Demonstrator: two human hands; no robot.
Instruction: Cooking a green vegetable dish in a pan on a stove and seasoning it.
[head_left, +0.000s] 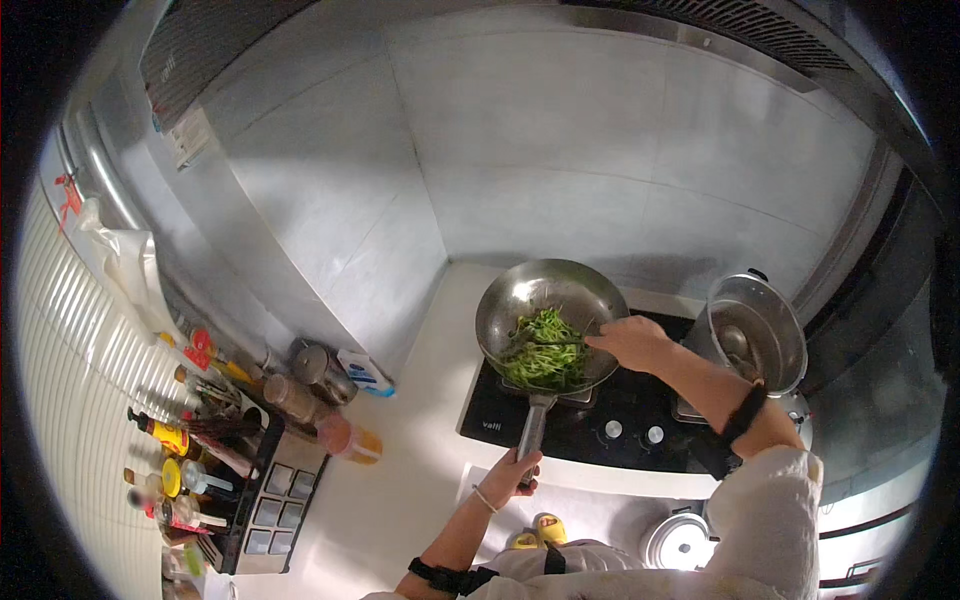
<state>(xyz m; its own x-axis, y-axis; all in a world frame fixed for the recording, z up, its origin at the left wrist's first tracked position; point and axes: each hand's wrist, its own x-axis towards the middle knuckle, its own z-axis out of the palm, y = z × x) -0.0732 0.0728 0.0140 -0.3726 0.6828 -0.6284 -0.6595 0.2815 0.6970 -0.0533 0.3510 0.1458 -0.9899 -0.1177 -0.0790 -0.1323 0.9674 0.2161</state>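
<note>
A metal wok (551, 285) sits tilted over the left burner of a black gas hob (495, 409), with chopped green vegetables (547, 356) heaped in its lower part. My left hand (510, 478) is closed round the end of the wok's long handle (534, 431). Over the wok's right rim, my right hand (630, 343) grips a thin dark utensil (562, 343), probably chopsticks, whose far end is among the greens.
A deep metal pot (780, 330) with a ladle in it stands on the right burner. Left on the counter are an orange-filled container (360, 444), a metal canister (326, 371), a spice rack (274, 517) and several bottles. A lidded pot (676, 541) is low near the hob's front. A range hood (675, 26) hangs above.
</note>
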